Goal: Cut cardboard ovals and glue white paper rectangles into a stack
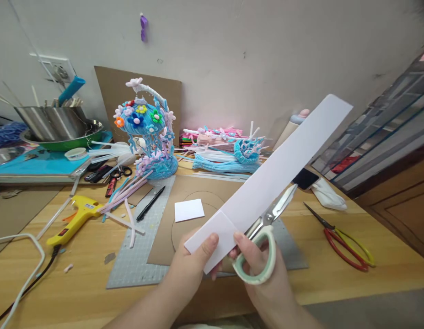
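My left hand is closed on the near end of a long white card strip, thumb on top. A small white card piece appears to lie flat over that end, its edges close to the strip's. In my right hand are scissors with pale green handles, the blades pointing up and away beside the strip. The right thumb also touches the strip's edge. Below, another small white card rectangle rests on a brown cardboard sheet marked with drawn curves.
A grey cutting mat lies under the cardboard. To the left are a yellow glue gun with its cord and a black pen. Behind stands a blue flowered pipe-cleaner ornament. Red-and-yellow-handled scissors lie at right, near a phone.
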Demonstrator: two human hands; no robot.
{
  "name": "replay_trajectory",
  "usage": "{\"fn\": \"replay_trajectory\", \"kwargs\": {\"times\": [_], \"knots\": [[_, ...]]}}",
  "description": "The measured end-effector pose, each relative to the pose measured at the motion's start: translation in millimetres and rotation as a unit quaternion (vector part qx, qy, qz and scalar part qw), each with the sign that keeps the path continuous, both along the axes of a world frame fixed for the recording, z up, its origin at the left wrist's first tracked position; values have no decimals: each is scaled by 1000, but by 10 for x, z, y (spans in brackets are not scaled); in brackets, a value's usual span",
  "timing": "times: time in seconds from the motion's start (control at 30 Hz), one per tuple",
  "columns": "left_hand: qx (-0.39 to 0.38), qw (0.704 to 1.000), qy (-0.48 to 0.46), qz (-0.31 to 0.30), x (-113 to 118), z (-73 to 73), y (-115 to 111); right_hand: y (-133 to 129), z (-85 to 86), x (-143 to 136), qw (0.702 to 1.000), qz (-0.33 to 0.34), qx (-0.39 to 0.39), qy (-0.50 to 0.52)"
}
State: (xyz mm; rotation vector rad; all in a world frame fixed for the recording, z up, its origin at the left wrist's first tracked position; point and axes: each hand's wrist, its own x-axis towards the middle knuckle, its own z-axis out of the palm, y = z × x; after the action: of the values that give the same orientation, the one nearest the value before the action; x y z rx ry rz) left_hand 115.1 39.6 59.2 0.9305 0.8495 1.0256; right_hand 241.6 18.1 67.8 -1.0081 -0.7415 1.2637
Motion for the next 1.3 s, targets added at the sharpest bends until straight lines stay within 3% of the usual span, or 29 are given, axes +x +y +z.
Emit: {"fn": "replay_trajectory", "kwargs": {"times": [0.23,0.37,0.53,0.67,0.83,0.93,1.13,1.3], "knots": [[-62,993,-39,92,-192,54,24,-58,-255,259,991,131,-22,-28],[-79,991,-53,99,-299,100,48,-230,-314,338,969,220,-68,-89],[-111,990,-39,81,-311,22,-26,-320,-101,304,941,274,-65,-189],[-130,988,-20,75,-305,-58,-76,-244,106,333,895,345,-78,-270],[-145,987,-3,67,-331,-38,-96,-188,137,410,863,441,-104,-223],[-147,987,5,62,-339,11,-104,-189,110,430,863,452,-109,-196],[-156,986,29,50,-340,77,-112,-207,127,450,852,454,-106,-240],[-155,986,55,41,-345,86,-118,-233,140,405,857,438,-143,-230]]}}
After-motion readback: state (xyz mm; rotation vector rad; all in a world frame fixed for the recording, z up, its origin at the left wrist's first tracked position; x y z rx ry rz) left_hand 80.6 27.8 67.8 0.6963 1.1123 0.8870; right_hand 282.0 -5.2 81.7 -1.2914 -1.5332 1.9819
